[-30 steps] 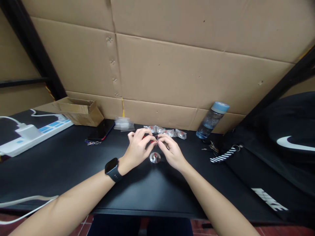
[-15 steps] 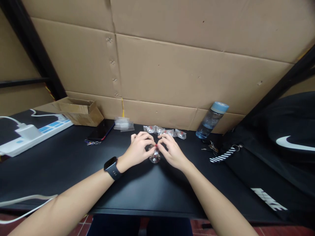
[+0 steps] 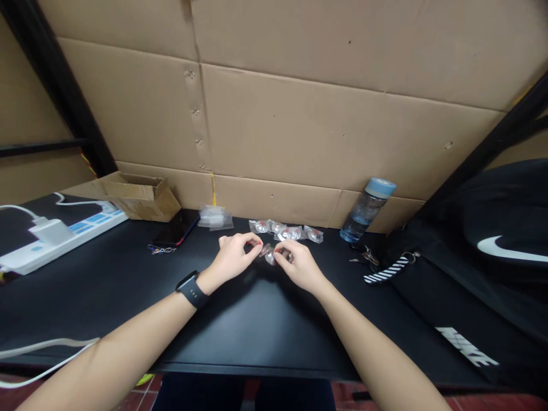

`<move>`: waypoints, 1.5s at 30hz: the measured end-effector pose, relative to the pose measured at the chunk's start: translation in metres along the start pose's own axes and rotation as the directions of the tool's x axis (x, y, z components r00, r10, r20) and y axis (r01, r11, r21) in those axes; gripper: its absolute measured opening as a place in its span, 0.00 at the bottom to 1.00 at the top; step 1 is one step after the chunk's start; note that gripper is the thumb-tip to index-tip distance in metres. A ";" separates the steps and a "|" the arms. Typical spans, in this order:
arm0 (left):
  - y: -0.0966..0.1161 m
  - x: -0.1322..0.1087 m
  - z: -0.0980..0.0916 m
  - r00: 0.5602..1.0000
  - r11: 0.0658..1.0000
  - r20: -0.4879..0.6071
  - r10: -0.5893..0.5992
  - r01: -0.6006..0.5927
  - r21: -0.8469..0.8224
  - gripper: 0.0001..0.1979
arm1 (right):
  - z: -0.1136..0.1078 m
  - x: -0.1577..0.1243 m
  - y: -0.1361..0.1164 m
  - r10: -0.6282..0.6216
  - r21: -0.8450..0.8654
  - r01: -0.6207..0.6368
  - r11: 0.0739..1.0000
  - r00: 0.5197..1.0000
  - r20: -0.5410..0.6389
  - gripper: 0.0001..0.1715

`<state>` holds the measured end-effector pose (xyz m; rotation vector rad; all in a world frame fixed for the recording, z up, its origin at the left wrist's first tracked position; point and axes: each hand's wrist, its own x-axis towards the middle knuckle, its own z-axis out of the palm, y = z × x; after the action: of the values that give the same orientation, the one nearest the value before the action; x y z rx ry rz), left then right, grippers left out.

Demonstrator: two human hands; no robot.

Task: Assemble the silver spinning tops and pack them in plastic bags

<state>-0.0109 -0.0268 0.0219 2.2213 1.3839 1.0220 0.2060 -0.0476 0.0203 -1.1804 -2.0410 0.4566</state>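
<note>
two hands pinch a small silver piece at mid-frame

both hands meet just above the centre of the frame, over the black table (image 3: 257, 331). the left hand (image 3: 234, 260) comes in from the lower left, with a dark smartwatch (image 3: 191, 290) on its wrist. its fingers are curled narrow and the tips are pressed to the small silver piece (image 3: 268, 254). the right hand (image 3: 298, 264) comes in from the lower right. its fingertips are also drawn close together on the same piece from the other side. the piece sits between the two sets of fingertips, low over the table. whether it touches the surface cannot be told, and its exact shape is too small to make out.

just beyond the hands, toward the top, a row of clear packets (image 3: 287, 232) with red and silver contents lies along the foot of the cardboard wall (image 3: 321, 114). further left of them lie a pair of clear bags (image 3: 215, 217) and a dark phone (image 3: 175, 229). an open cardboard box (image 3: 128, 194) and a white power strip (image 3: 64, 234) sit at the left edge. at centre right stands a water bottle (image 3: 367, 210) with a blue cap. a striped strap (image 3: 387, 270) lies below it, and a black bag (image 3: 492, 285) with white logos fills the right side.
</note>
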 end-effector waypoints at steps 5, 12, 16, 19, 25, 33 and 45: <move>-0.001 0.001 0.012 0.998 0.898 0.057 -0.022 0.044 -0.438 0.09 | 0.006 0.001 -0.004 0.133 0.414 -0.082 0.906 0.986 -0.096 0.10; -0.002 0.000 0.016 0.996 0.890 0.089 -0.001 0.041 -0.454 0.09 | 0.015 -0.001 -0.006 0.260 0.658 -0.213 0.722 0.965 0.028 0.17; -0.003 -0.001 0.013 0.995 0.947 0.093 0.020 0.011 -0.322 0.10 | 0.011 -0.001 -0.009 0.314 0.766 -0.325 0.554 0.934 0.169 0.27; -0.003 -0.001 0.009 0.993 0.971 0.108 0.043 -0.016 -0.237 0.11 | 0.008 -0.001 -0.011 0.321 0.790 -0.369 0.490 0.919 0.231 0.26; -0.032 0.011 -0.011 1.000 0.976 0.007 0.012 -0.013 0.216 0.21 | 0.000 0.000 -0.012 0.337 0.804 -0.356 0.477 0.919 0.207 0.29; -0.093 0.018 -0.022 0.969 0.810 0.101 -0.227 0.130 0.571 0.25 | -0.005 0.002 -0.004 0.350 0.752 -0.327 0.573 0.927 0.136 0.32; -0.023 0.006 -0.016 0.905 0.883 0.027 0.424 -0.420 0.208 0.21 | -0.043 0.006 0.003 0.271 0.609 -0.182 0.772 0.961 -0.057 0.32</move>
<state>-0.0353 -0.0119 0.0213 2.7599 1.0742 1.0722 0.2377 -0.0432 0.0502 -1.0177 -1.4555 1.0257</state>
